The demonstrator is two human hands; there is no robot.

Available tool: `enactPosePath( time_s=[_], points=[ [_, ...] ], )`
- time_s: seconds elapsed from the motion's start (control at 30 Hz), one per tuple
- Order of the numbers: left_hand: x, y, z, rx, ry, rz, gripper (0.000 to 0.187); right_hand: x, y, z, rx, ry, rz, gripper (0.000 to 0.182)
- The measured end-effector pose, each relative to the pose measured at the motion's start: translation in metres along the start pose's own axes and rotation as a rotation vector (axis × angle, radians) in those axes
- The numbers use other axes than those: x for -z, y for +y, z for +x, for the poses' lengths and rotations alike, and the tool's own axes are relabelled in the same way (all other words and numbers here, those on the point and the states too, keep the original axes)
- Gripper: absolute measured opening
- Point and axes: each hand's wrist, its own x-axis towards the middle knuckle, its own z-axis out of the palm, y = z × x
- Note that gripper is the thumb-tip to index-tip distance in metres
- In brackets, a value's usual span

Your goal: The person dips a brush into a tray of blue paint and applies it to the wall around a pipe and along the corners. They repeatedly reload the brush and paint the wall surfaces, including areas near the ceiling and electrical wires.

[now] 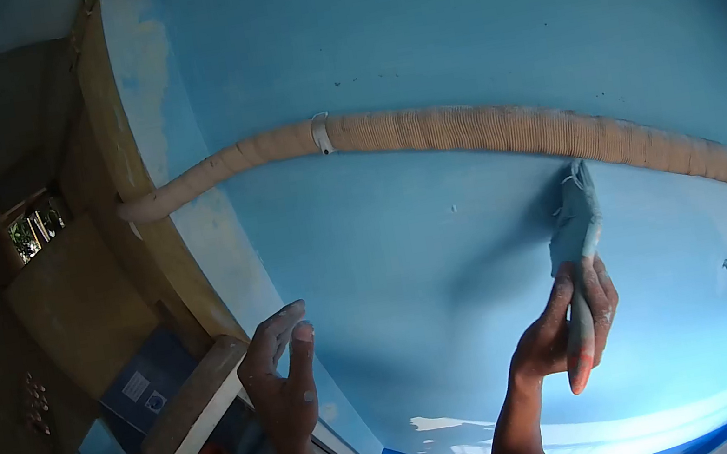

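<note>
Right hand [567, 328] gripping paintbrush [576, 237] by handle, bristles touching blue wall [412, 50] just below wrapped pipe [462, 130]. Left hand [282, 375] open, fingers loosely spread, holding nothing, hovering well below pipe's left stretch.

Risks I'm judging: brush creeping up, smearing blue onto pipe wrap or white clip [321, 134]; loaded bristles dripping down wall below pipe.

Pipe: long, round, tan, ribbed spiral wrap. Wall: smooth, matte, patchy pale toward pipe's left end. Brush: flat, paint-caked, orange-tipped handle.
</note>
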Motion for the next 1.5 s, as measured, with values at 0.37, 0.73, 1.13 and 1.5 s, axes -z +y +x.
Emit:
enactPosePath(
  time_s=[0.37, 0.73, 1.13, 1.5],
  points=[
    [0.019, -0.055, -0.037, 0.186, -0.049, 0.145, 0.030, -0.156, -0.143, -0.114, -0.017, -0.490, 0.479, 0.032],
    [0.077, -0.089, -0.079, 0.246, 0.019, 0.459, 0.026, -0.062, -0.083, -0.084, -0.441, -0.136, 0.394, 0.014],
    [0.067, -0.133, -0.129, 0.364, -0.073, 0.587, 0.030, -0.216, -0.167, -0.169, -0.706, -0.517, 0.947, 0.014],
    [0.154, -0.156, -0.066, 0.192, 0.250, 0.972, 0.038, -0.248, -0.182, -0.184, -0.519, -0.349, 0.892, 0.013]
  ],
)
